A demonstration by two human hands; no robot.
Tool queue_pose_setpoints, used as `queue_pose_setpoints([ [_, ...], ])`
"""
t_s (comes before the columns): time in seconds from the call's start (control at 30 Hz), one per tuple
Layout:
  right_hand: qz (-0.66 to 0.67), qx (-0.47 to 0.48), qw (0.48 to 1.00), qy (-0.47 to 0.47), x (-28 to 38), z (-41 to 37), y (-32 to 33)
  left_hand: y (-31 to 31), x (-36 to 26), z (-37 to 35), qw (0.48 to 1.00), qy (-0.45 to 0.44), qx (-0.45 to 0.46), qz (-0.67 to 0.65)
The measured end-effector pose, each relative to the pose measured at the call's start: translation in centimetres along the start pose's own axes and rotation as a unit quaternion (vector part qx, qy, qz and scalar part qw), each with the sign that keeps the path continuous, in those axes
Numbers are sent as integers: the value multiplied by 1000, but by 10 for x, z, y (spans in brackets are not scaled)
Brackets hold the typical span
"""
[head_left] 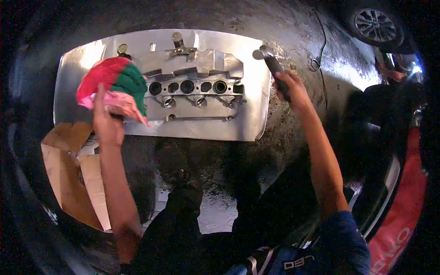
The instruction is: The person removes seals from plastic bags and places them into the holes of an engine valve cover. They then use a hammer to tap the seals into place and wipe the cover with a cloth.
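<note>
The left hand (106, 121) is closed around a bunched red, green and pink rag (114, 85), thumb side up, with the cloth pressed against the left end of an aluminium valve cover (195, 87). The right hand (293, 89) is clenched around the dark handle of a hammer (270, 62). The hammer's long axis slants from the fist up and to the left, and its metal head sits just beside the upper right corner of the metal sheet (206, 130), clear of the cover. The valve cover lies flat in the middle of that sheet, its long axis running left to right, its row of round openings facing up. The sheet rests on a dark, stained floor (293, 27). An opened cardboard box (64, 169) lies at the sheet's lower left corner, near the left forearm. A car wheel (375, 25) shows well apart at the upper right.
</note>
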State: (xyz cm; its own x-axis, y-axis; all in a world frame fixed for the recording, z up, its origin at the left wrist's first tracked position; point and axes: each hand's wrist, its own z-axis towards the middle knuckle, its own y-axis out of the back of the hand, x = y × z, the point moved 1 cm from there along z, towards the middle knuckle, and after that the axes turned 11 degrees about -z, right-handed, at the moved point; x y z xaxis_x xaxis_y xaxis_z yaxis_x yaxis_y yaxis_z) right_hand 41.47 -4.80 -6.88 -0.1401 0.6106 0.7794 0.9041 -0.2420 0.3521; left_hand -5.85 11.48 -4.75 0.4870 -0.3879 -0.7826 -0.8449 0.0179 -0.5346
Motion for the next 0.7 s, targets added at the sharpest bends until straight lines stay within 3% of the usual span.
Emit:
queue_pose_setpoints([
  [0.07,-13,-13,1000,-22,25,-46,-24,14,17,-5,984,80,160,-20],
  [0.1,-6,4,1000,-7,30,-65,-42,10,41,-10,993,96,69,-17],
  [0.17,-18,88,993,-72,51,-105,-81,-34,80,-36,990,122,63,-26],
  [0.27,-180,111,959,189,56,-156,-143,-87,101,-77,986,9,-72,-147],
  [0.33,-145,60,955,251,38,-158,-164,-105,80,-74,984,36,-12,-175],
  [0.37,-140,45,949,278,39,-157,-165,-99,76,-70,979,90,13,-183],
  [0.43,-35,151,971,182,37,-155,-163,-80,75,-70,960,193,59,-194],
  [0.47,17,204,970,128,36,-156,-161,-76,88,-72,979,162,-55,-111],
  [0.5,26,259,965,43,40,-156,-155,-73,89,-73,987,123,-47,96],
  [0.53,32,313,949,-40,50,-154,-146,-74,82,-73,964,67,21,258],
  [0.57,33,362,924,-119,55,-151,-140,-75,73,-68,936,20,46,348],
  [0.63,-39,252,967,-3,13,-150,-143,-76,44,-43,903,-76,-16,423],
  [0.7,-126,155,977,71,-2,-146,-135,-73,3,-5,856,-203,-90,466],
])
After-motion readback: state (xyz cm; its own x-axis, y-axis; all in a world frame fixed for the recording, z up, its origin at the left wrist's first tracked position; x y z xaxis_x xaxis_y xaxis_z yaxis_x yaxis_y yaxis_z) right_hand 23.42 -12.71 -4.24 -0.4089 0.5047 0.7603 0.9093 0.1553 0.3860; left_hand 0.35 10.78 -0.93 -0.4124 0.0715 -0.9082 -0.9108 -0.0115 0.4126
